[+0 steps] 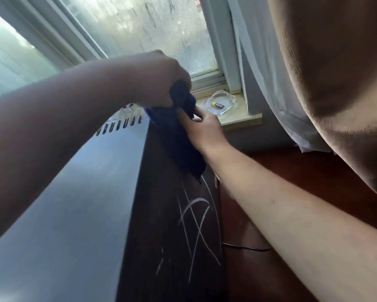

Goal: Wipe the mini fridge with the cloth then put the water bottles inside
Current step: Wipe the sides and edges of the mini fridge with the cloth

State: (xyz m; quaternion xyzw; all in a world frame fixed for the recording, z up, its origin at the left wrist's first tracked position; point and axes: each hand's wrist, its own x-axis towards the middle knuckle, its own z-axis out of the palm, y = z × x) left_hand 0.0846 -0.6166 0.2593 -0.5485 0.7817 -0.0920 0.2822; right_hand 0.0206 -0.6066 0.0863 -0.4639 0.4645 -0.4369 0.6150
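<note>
A dark blue cloth (176, 144) hangs over the back right corner of the black mini fridge (74, 203). My left hand (159, 79) grips the bunched top of the cloth from above. My right hand (201, 125) pinches the cloth's right edge just below it. The fridge's dark side panel (172, 247) bears white scratch marks under the hanging cloth. No water bottles are in view.
A window sill (240, 120) behind the fridge carries a clear glass dish (221, 102) with a battery in it. A white sheer curtain (268, 83) and a brown drape (335, 73) hang at the right. A thin black cable (246, 248) lies on the reddish wooden floor.
</note>
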